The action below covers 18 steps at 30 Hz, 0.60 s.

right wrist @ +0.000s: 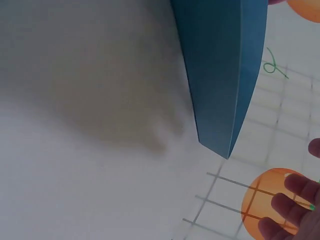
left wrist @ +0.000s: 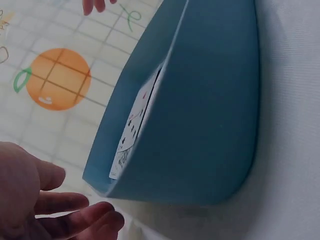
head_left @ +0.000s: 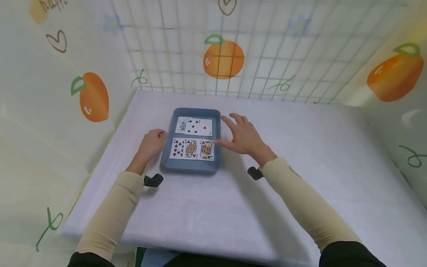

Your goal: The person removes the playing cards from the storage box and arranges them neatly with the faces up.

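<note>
Evidently, the left hand [head_left: 152,143] (nine o'clock) and right hand [head_left: 245,137] (three) flank the tray [head_left: 191,167], relaxed, gripping nothing. Bumping could shift the cards [head_left: 191,149].

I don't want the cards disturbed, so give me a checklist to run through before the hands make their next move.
1. Tray resting on the table: ok, it appears to sit flat on the white cloth.
2. Cards inside the tray: ok, two rows lie within its rim.
3. Every card fully uncovered: not ok; in the upper row the left card is partly covered by its neighbor.
4. Left hand empty: ok, it is beside the tray's left side with nothing held.
5. Right hand empty: ok, its fingers are spread.
6. Right thumb clear of the tray: cannot tell; it overlaps the rim in the head view, but contact is unclear.
</note>
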### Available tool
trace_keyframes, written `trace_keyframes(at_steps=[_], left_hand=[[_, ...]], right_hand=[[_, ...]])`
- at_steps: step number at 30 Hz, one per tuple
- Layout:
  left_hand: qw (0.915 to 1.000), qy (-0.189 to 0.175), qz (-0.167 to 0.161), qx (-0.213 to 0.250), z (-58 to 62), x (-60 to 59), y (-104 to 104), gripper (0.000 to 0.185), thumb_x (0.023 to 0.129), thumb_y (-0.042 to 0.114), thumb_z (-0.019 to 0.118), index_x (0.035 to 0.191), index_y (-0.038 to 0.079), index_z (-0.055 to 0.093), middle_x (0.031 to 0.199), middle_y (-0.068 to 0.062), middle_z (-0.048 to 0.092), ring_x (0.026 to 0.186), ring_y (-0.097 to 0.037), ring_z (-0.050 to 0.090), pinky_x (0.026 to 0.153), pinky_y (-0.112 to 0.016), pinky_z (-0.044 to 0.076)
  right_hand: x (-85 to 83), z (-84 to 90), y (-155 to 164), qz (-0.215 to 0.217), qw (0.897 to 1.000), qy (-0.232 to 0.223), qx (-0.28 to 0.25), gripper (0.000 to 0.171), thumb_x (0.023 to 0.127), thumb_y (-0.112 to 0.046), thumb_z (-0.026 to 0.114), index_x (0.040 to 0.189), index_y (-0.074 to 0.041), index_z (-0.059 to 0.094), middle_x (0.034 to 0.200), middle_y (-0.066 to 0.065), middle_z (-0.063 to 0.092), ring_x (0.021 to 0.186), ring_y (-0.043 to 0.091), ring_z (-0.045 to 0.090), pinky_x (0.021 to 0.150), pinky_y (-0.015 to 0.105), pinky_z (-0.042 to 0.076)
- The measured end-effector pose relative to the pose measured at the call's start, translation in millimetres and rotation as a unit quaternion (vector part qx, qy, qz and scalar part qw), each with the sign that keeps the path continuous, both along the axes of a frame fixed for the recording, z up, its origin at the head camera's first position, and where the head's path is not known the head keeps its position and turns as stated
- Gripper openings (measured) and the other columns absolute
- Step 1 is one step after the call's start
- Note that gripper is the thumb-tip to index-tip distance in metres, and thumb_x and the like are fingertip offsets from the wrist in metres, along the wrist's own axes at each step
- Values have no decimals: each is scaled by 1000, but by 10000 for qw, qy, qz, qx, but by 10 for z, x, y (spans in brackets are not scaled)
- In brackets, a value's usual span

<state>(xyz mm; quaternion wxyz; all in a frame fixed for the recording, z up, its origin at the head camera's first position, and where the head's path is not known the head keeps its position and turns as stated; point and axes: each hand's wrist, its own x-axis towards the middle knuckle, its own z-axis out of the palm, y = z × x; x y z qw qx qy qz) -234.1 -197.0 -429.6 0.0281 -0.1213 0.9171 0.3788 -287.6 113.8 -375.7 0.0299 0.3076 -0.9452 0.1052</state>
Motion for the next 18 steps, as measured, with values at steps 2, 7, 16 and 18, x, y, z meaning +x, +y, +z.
trace_keyframes(at_steps=[2, 7, 16, 18], left_hand=[[9999, -48, 4, 166, -24, 11, -6, 46, 105, 28, 42, 141, 0, 50, 131, -20, 58, 115, -33, 58, 97, -46, 46], [9983, -228, -24, 542, -81, 27, -9, 43, 105, 23, 45, 139, 0, 52, 135, -19, 57, 114, -31, 58, 95, -43, 48], [9936, -415, 0, 1055, -120, 20, -9, 44, 106, 22, 46, 143, 0, 48, 139, -18, 54, 118, -30, 56, 96, -42, 48], [9923, -397, -9, 1176, -109, 24, -7, 44, 105, 22, 46, 144, 0, 47, 137, -18, 55, 114, -29, 57, 93, -40, 50]], right_hand=[[-50, -6, -38, 33, 10000, 2, 28, 95, 81, -72, 62, 153, -16, 36, 147, 18, 37, 127, 38, 38, 103, 57, 36], [-169, -11, -154, 115, 9996, -112, 224, 95, 80, -73, 61, 153, -15, 37, 140, 17, 43, 122, 35, 40, 100, 53, 38], [-345, 30, -339, 348, 9986, -110, 374, 93, 80, -71, 64, 151, -16, 40, 138, 17, 46, 120, 33, 41, 98, 52, 39], [-380, 39, -368, 382, 9983, -119, 435, 94, 80, -71, 64, 151, -15, 40, 139, 17, 46, 120, 33, 42, 99, 52, 40]])
